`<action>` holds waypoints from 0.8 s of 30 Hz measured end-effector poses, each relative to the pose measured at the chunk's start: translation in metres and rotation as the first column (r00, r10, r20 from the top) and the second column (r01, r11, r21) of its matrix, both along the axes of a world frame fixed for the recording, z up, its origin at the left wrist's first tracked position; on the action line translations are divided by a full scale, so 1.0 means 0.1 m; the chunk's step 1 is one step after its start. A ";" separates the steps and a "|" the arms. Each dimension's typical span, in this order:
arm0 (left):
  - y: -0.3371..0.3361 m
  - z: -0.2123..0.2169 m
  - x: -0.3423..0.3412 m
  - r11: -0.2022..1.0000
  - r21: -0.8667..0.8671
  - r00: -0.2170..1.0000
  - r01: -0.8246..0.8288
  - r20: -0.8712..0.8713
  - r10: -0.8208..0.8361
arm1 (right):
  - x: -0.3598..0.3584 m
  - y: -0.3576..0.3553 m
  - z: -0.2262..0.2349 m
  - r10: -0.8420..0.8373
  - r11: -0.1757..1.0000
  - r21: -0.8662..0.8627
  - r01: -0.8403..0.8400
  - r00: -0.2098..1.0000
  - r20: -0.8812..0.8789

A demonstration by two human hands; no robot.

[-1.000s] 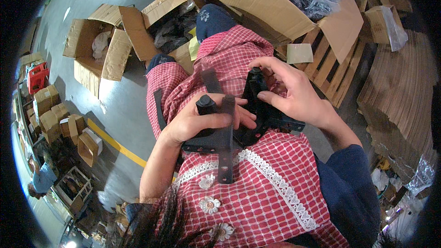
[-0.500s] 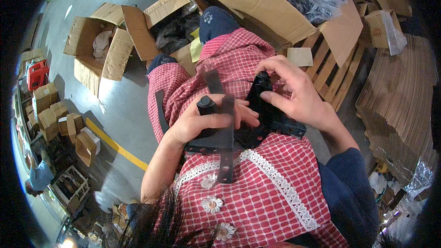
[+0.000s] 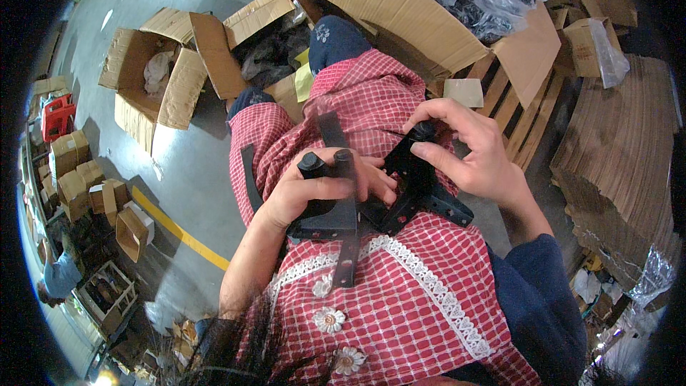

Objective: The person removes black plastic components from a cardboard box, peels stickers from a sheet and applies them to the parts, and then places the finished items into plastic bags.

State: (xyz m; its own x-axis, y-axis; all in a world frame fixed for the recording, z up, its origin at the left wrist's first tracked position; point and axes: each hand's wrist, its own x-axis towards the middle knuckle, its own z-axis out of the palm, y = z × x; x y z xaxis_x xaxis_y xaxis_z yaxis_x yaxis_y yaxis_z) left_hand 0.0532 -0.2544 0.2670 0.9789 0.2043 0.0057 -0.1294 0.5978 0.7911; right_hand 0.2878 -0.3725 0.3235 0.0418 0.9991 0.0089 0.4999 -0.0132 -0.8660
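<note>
Black bracket pieces [image 3: 325, 227] with punched holes and short posts lie across my lap, over a red checked apron [image 3: 400, 279]. My left hand [image 3: 321, 182] is wrapped round one of these pieces, its thumb across the front and a round-topped post standing beside it. With thumb and forefinger, my right hand [image 3: 468, 143] pinches a black knob [image 3: 422, 131] at the upper end of the right-hand bracket. A flat black strap [image 3: 346, 264] with holes hangs down toward my body. Where the pieces join is partly hidden behind my left fingers.
An open carton [image 3: 146, 82] stands on the floor to the left. A big carton [image 3: 386, 7] ahead on a wooden pallet [image 3: 525, 111] holds plastic-wrapped parts. Stacked flat cardboard [image 3: 614, 164] is on the right. Small boxes and a red stool [image 3: 57, 117] line the far left.
The right-hand bracket and its knob have shifted slightly right and toward my body, with my right hand still pinching the knob. My left hand keeps its hold nearly in place.
</note>
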 end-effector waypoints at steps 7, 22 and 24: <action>-0.01 0.01 -0.03 0.975 -0.183 0.988 -0.129 -0.108 0.111 | -0.03 -0.02 -0.17 -0.157 0.988 -0.047 0.150 0.945 -0.287; 0.04 0.09 -0.06 0.998 -0.070 0.920 0.003 -0.390 -0.030 | -0.29 0.03 -0.32 -0.169 0.981 -0.179 0.079 0.802 -0.573; 0.03 0.09 -0.06 0.998 -0.065 0.920 -0.011 -0.392 -0.016 | -0.31 -0.01 -0.37 -0.280 0.952 -0.283 0.116 0.705 -0.651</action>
